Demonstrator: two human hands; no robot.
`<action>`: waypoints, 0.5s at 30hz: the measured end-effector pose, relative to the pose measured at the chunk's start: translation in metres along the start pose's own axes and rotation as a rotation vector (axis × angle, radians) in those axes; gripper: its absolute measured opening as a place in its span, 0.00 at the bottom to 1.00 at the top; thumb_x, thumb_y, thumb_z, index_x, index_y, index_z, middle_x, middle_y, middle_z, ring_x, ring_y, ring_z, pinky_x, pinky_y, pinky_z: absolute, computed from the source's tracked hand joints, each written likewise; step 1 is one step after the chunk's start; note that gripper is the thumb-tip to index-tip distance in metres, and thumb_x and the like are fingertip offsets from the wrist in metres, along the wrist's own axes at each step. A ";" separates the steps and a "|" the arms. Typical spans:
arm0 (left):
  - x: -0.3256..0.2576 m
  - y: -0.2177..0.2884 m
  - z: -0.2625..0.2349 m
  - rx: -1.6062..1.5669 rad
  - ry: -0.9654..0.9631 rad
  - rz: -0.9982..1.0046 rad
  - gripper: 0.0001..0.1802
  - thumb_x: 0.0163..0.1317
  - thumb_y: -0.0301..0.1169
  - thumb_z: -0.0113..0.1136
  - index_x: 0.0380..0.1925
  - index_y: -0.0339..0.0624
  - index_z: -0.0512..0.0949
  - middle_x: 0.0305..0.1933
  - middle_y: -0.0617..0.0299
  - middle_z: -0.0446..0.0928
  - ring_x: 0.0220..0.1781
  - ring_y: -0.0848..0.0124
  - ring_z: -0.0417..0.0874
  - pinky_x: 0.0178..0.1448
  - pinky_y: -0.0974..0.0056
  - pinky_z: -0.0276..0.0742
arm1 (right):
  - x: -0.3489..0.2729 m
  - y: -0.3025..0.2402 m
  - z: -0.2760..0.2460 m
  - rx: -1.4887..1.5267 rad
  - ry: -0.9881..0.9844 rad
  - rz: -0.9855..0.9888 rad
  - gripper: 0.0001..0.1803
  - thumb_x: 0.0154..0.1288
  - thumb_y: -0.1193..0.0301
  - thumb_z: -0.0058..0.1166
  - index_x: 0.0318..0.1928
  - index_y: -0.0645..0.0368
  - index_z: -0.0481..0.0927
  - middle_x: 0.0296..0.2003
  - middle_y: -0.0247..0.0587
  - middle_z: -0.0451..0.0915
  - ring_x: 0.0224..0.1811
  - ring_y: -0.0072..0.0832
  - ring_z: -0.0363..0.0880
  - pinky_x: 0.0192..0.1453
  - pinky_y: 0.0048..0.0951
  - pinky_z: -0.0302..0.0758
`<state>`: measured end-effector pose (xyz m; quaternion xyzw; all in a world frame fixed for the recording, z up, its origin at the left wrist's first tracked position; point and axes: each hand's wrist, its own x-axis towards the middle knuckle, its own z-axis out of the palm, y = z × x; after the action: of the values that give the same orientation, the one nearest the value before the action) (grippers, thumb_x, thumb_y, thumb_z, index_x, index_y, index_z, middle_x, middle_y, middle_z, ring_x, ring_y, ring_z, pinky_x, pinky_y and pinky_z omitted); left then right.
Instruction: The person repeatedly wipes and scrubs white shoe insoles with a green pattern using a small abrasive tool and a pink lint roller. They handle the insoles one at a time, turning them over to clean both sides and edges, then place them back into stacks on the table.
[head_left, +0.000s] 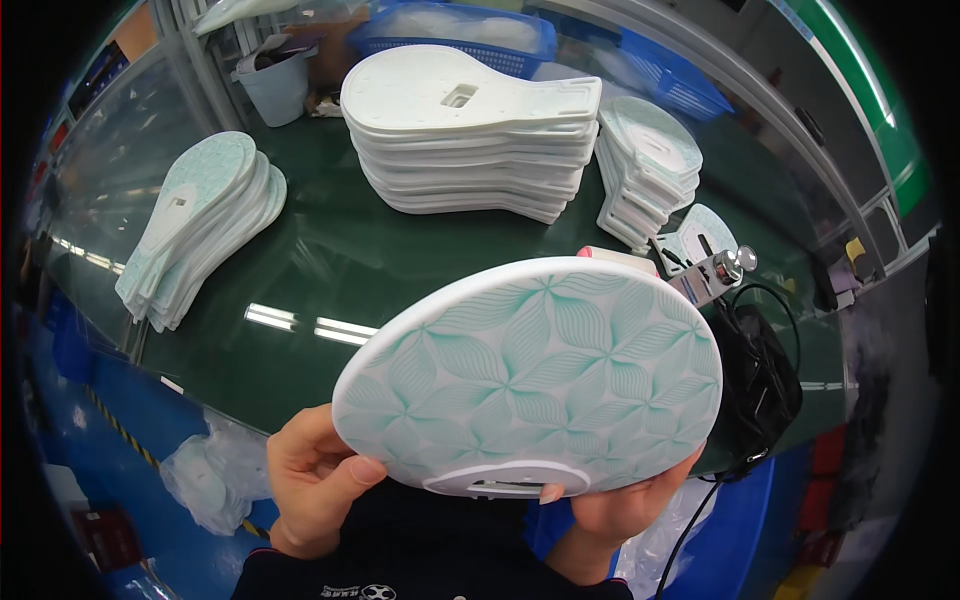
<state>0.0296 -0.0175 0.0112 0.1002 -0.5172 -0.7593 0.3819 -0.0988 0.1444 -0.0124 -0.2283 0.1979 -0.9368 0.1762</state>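
A rounded white plastic panel (540, 370) with a green leaf-line pattern is tilted up in front of me, above the near side of the table. My left hand (315, 485) grips its lower left edge, thumb on the patterned face and fingers bent behind the rim. From below, my right hand (630, 505) supports the lower right edge. One fingertip of that hand shows at the slotted white piece on the panel's bottom edge; its other fingers are mostly hidden behind. The panel's narrower part, if it has one, is out of sight.
On the dark green table (330, 270) stand a tall stack of white paddle-shaped panels (470, 140), a left stack (200, 220) and a right stack (650, 165). A metal-knobbed device (715, 272) and black bag (765, 385) sit right. Behind are a bucket (275, 90) and blue baskets (450, 40).
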 end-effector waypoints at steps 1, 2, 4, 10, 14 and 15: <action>0.000 0.001 -0.001 -0.001 0.002 0.001 0.19 0.50 0.21 0.59 0.43 0.27 0.70 0.36 0.48 0.78 0.39 0.69 0.79 0.45 0.66 0.73 | 0.000 0.001 0.000 -0.028 0.005 0.000 0.33 0.66 0.46 0.21 0.64 0.52 0.51 0.62 0.39 0.56 0.63 0.39 0.55 0.63 0.46 0.57; 0.000 0.001 -0.002 -0.002 0.000 -0.004 0.18 0.50 0.20 0.59 0.43 0.27 0.70 0.36 0.48 0.78 0.38 0.69 0.79 0.45 0.66 0.74 | -0.001 0.000 -0.002 -0.119 0.016 0.003 0.32 0.66 0.46 0.21 0.64 0.52 0.51 0.62 0.39 0.56 0.63 0.39 0.55 0.63 0.46 0.57; 0.000 0.001 -0.003 -0.006 -0.008 -0.015 0.18 0.50 0.19 0.59 0.43 0.27 0.70 0.36 0.49 0.78 0.38 0.69 0.79 0.46 0.66 0.74 | -0.003 -0.001 -0.005 -0.227 0.025 0.004 0.32 0.66 0.47 0.22 0.64 0.52 0.51 0.62 0.38 0.55 0.63 0.38 0.55 0.63 0.45 0.56; 0.002 0.001 -0.005 -0.015 -0.049 -0.028 0.19 0.50 0.18 0.58 0.44 0.26 0.70 0.37 0.49 0.78 0.39 0.68 0.79 0.46 0.66 0.73 | -0.002 0.000 -0.005 -0.139 0.077 0.020 0.28 0.69 0.52 0.23 0.63 0.53 0.52 0.61 0.39 0.57 0.61 0.35 0.59 0.61 0.41 0.60; 0.001 0.001 -0.006 -0.023 -0.052 -0.029 0.19 0.50 0.18 0.58 0.44 0.26 0.70 0.38 0.48 0.78 0.40 0.68 0.79 0.46 0.66 0.73 | -0.003 0.001 -0.004 -0.134 0.134 0.030 0.29 0.68 0.50 0.24 0.63 0.54 0.53 0.61 0.38 0.58 0.60 0.35 0.60 0.62 0.40 0.60; 0.001 0.001 -0.005 -0.029 -0.051 -0.024 0.19 0.50 0.18 0.58 0.44 0.26 0.70 0.38 0.48 0.78 0.40 0.68 0.79 0.46 0.66 0.73 | -0.004 0.001 -0.004 -0.127 0.144 0.035 0.29 0.68 0.50 0.24 0.63 0.54 0.53 0.61 0.38 0.59 0.60 0.35 0.60 0.62 0.40 0.59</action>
<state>0.0321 -0.0215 0.0104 0.0815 -0.5144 -0.7738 0.3606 -0.0974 0.1460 -0.0171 -0.1678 0.2730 -0.9331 0.1630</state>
